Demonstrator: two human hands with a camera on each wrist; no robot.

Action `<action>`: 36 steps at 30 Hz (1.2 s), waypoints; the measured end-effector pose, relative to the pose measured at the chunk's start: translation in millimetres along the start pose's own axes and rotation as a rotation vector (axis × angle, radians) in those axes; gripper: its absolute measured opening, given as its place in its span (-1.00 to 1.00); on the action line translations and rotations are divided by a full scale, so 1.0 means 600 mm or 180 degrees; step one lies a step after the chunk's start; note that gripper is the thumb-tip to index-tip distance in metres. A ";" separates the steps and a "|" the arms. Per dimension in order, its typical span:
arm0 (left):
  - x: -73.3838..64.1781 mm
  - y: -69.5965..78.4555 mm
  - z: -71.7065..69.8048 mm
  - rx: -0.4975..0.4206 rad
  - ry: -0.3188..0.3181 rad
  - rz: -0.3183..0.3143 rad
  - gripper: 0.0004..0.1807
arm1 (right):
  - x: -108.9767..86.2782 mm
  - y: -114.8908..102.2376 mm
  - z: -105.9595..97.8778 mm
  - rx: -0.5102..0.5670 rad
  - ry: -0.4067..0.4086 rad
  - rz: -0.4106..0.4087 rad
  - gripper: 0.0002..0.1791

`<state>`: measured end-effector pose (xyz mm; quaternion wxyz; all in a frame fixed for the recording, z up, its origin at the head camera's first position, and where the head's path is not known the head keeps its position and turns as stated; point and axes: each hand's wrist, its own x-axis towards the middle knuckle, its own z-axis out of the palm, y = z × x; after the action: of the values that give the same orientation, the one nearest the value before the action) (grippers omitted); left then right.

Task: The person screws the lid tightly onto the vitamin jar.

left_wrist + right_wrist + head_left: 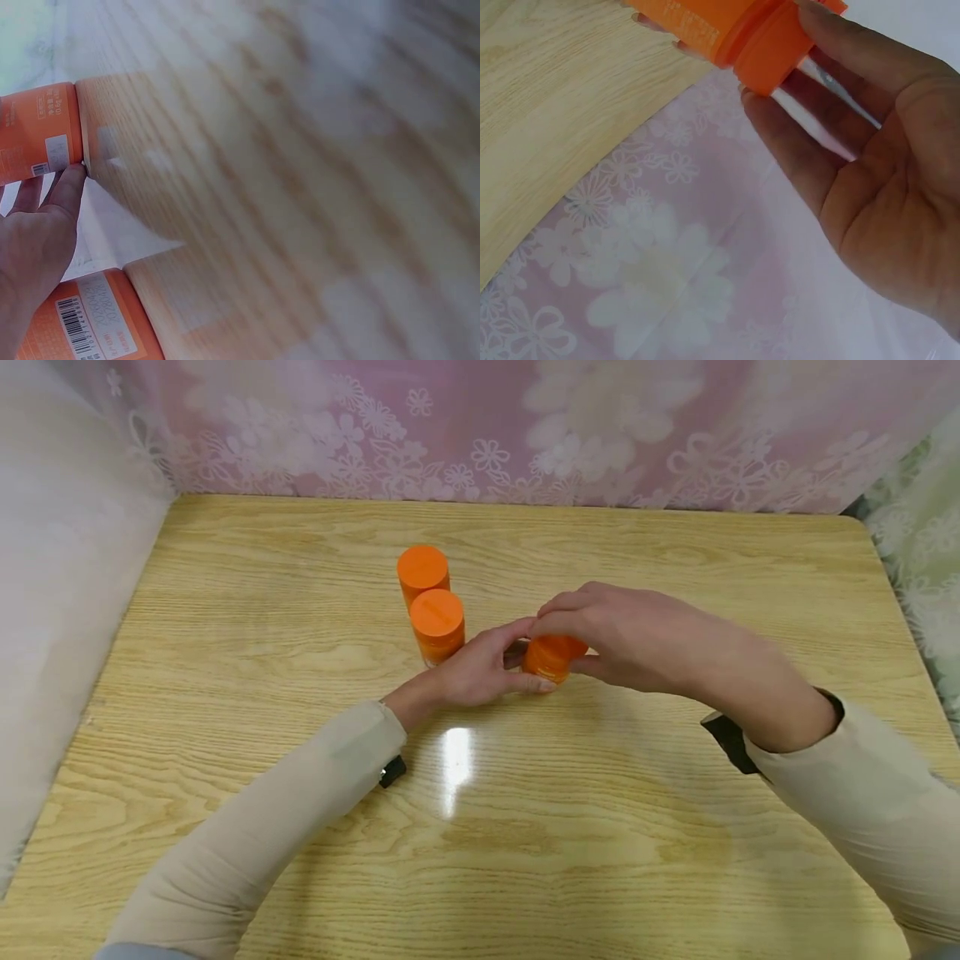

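Note:
An orange jar [546,665] stands on the table between both hands. My left hand [480,668] holds its body low down, thumb on the near side and fingers on the far side. From above, my right hand [637,639] grips the jar's orange lid [776,49] at its edge with fingers and thumb. In the right wrist view the lid sits at the jar's mouth, with a visible step between lid and body. White label and print show on the jar's side [45,127] in the left wrist view. The right fingers partly hide the lid from the head camera.
Two more orange lidded jars stand left of the hands: a nearer one [438,617] beside my left wrist and a farther one [423,568] just behind it. The wood-grain table [480,852] ends at a pink flowered curtain [465,427].

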<state>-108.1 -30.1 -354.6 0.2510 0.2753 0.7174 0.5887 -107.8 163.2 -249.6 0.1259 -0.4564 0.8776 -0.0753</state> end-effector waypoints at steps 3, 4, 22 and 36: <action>0.001 -0.001 0.001 -0.0030 -0.0005 0.0018 -0.32 | 0.005 -0.009 0.000 -0.0117 0.0009 0.0300 -0.56; 0.001 -0.001 0.001 -0.0042 -0.0002 0.0022 -0.31 | 0.006 -0.013 0.000 -0.0167 0.0014 0.0394 -0.58; 0.006 0.000 0.002 0.0041 0.0023 0.0026 -0.34 | -0.008 -0.005 -0.020 -0.0119 -0.0250 0.0294 -0.37; 0.007 -0.001 0.004 -0.0019 0.0030 0.0066 -0.31 | -0.005 0.009 -0.003 0.0098 0.0029 0.0001 -0.52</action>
<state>-109.7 -25.7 -355.9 0.2423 0.2793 0.7139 0.5946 -110.7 168.5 -248.7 0.1289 -0.4540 0.8770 -0.0909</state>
